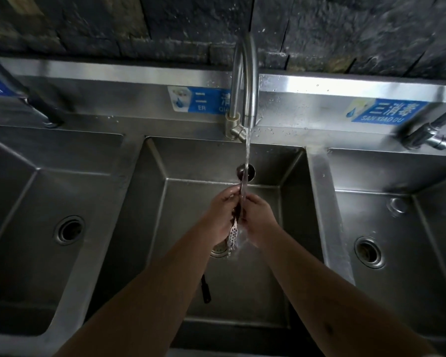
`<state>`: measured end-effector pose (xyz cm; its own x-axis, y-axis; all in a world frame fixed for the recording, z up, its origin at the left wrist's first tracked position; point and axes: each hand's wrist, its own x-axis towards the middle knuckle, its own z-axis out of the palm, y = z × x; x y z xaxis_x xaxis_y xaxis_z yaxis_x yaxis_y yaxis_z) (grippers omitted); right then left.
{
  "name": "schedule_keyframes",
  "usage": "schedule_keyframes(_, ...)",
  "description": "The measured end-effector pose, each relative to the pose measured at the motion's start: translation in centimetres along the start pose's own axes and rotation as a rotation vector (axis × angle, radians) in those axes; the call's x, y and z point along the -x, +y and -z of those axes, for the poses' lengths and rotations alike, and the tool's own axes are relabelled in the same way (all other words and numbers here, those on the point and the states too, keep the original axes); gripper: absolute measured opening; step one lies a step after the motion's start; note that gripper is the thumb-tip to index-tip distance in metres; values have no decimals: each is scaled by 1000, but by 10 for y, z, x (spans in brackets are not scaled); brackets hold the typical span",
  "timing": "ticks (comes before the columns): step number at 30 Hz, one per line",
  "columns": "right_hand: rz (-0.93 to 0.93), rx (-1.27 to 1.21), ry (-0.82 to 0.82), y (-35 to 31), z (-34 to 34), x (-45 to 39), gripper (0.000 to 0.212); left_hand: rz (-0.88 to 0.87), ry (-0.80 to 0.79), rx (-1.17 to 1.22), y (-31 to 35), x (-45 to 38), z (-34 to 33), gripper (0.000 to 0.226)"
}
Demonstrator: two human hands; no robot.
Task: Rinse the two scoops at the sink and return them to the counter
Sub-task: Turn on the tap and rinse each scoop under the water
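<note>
Gripping a perforated scoop [233, 234] under the tap [243, 81], my left hand [223, 215] clasps it; my right hand [258, 215] pinches it too. Water [247, 155] runs over both.

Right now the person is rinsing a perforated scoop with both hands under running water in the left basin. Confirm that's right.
Not quite: the head view shows both hands, left hand and right hand, holding the perforated scoop under the running faucet in the middle basin, not the left.

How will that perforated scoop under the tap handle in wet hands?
Likely slippery: water from the faucet runs over the perforated scoop and both hands. Probably stiff and light, since it looks like thin metal. Holes should shed water.
</note>
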<state>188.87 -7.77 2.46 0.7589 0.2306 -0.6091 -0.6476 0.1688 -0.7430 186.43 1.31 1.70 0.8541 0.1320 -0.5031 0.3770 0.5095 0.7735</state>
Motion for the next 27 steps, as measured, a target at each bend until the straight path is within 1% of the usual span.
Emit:
schedule_keyframes(2,36,-34,-44,-5,-6,4,16,-38,38,43,8,5,-3,33)
schedule_keyframes(4,29,-8,-54,-3,-7,10,17,-21,35,39,11,13,-3,34)
schedule_keyframes(8,-59,71,45,18,2,25,19,106,27,-76,0,28,5,31)
schedule_keyframes(11,-126,80,80,36,13,40,21,199,9,-140,-17,40,12,26)
schedule_keyframes(15,-170,57,98,53,20,60,24,325,-13,-129,-37,54,26,22)
schedule_keyframes(18,-184,87,167,63,21,73,23,382,-11,-147,-47,63,30,19)
schedule_keyframes(22,-218,74,243,75,20,87,24,456,53,-109,-59,73,33,14)
schedule_keyframes(24,-210,143,299,81,19,92,22,484,37,-128,-62,78,35,14)
schedule_keyframes(25,-194,230,327,84,19,94,21,500,24,-138,-64,80,36,16)
schedule_keyframes(27,-154,513,371,89,19,97,20,533,1,-148,-66,84,34,18)
